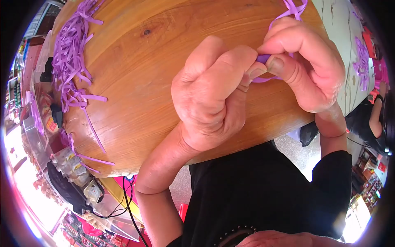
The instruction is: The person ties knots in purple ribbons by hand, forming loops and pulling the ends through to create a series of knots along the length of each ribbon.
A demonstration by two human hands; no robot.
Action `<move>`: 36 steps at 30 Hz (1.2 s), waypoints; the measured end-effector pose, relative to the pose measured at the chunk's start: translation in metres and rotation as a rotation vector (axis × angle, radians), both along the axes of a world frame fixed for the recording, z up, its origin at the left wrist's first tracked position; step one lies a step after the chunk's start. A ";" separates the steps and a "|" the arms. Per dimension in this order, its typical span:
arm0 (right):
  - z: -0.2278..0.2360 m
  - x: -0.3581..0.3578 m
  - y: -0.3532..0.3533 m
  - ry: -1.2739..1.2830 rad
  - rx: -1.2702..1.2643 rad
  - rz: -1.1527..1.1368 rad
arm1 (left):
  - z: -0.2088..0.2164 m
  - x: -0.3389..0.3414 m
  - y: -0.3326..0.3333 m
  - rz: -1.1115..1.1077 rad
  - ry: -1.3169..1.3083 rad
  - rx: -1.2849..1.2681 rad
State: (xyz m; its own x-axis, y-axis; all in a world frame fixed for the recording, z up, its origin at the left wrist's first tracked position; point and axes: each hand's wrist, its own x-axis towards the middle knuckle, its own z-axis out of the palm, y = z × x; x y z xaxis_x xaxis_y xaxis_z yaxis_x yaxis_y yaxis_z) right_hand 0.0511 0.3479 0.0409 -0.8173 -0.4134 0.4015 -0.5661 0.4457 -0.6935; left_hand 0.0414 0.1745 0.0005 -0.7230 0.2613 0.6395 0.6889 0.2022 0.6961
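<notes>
Between my two hands, over the right part of the wooden table, a purple ribbon is pinched and pulled short. My left hand is closed, its thumb and forefinger gripping the ribbon's near side. Close beside it, my right hand pinches the same ribbon between thumb and fingertips. Loops of the ribbon show above and behind the right hand, and a strand passes beneath the fingertips. The part inside the fingers is hidden.
A heap of purple ribbons lies along the table's left edge, some ends trailing toward me. At the right, more ribbons lie on a pale marbled surface. Another person's arm is beyond it. Black cables hang below the table's left side.
</notes>
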 end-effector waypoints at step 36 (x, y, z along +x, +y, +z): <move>0.015 -0.011 0.006 0.157 0.112 0.017 | -0.010 -0.001 0.003 -0.179 -0.435 0.353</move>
